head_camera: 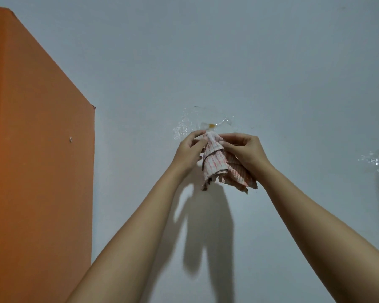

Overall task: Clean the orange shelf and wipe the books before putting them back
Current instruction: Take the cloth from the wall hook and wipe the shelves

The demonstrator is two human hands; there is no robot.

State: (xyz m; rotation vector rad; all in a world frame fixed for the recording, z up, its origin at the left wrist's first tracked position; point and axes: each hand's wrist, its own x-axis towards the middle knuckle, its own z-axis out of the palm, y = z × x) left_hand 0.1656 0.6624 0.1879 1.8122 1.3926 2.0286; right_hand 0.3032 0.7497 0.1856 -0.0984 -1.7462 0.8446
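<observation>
Two bare forearms closest to the lens, rising from the bottom edge and drawing together toward the middle. At their ends, left hand (187, 153) and right hand (244, 150) side by side, almost meeting, raised in front of a pale grey-blue wall (271, 62).

Between the two hands, a cloth (214, 165): whitish with thin red stripes, crumpled, ragged along its lower edge. Gripped by the left hand at the bunched top, fingers curled, thumb on the fabric. Pinched by the right hand from the other side, fingers bent over the same top fold, more of the cloth spilling down under its palm. Loose folds hanging below both hands, free of the wall as far as can be told.

Just above the fingertips, a patch of clear crinkled plastic (202, 124) stuck to the wall, with a small amber spot near its middle. Touching the cloth's top or merely behind it: cannot tell. Far out beyond the right hand, near the frame's edge, a second clear patch (374, 159).

Well off to the left of the left hand, apart from both hands and the cloth, the orange shelf (31, 149), only its flat side panel showing, with one small screw head (70, 139) at about hand height.

Below the hands, a dark shadow (208, 226) of arms and cloth on the wall.
</observation>
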